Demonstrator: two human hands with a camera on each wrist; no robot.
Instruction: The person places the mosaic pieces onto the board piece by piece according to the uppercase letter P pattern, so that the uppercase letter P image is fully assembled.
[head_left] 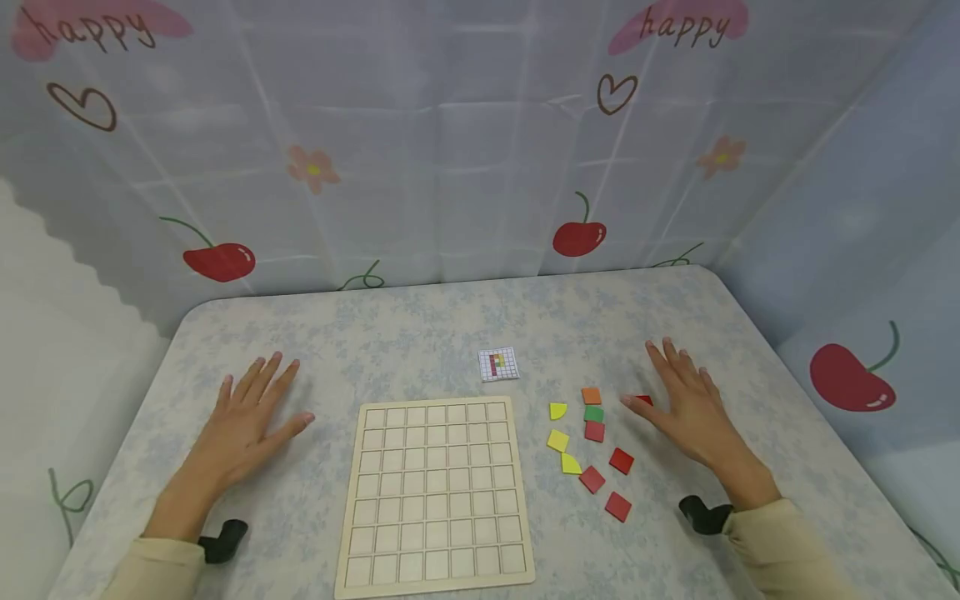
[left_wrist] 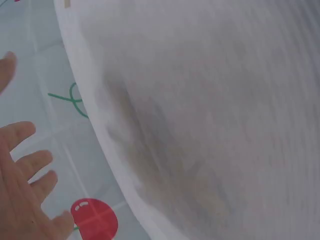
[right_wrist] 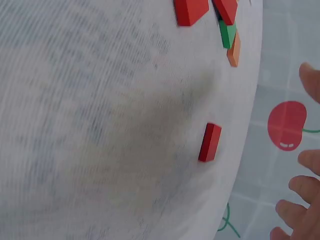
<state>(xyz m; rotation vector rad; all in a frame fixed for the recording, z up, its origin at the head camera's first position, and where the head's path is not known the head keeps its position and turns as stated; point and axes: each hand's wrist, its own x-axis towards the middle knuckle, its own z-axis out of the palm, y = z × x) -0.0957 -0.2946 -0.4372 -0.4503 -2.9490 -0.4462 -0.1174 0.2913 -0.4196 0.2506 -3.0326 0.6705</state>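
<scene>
My left hand [head_left: 243,421], fingers spread, is held over the table left of a wooden grid board [head_left: 437,492] and holds nothing. On the other side, my right hand [head_left: 690,408] is likewise spread and empty, and its thumb partly covers a red tile [head_left: 643,400]. In the right wrist view that red tile [right_wrist: 210,142] lies apart from the fingers. Between board and right hand are an orange tile [head_left: 591,396], a green tile [head_left: 593,413], several red tiles [head_left: 621,461], a yellow square tile [head_left: 557,441] and two yellow rounded tiles [head_left: 558,411].
A small card [head_left: 498,364] printed with a coloured grid pattern lies behind the board. The table [head_left: 420,333] has a pale mottled top with rounded far corners. A curtain [head_left: 450,167] with cherries and flowers hangs behind it.
</scene>
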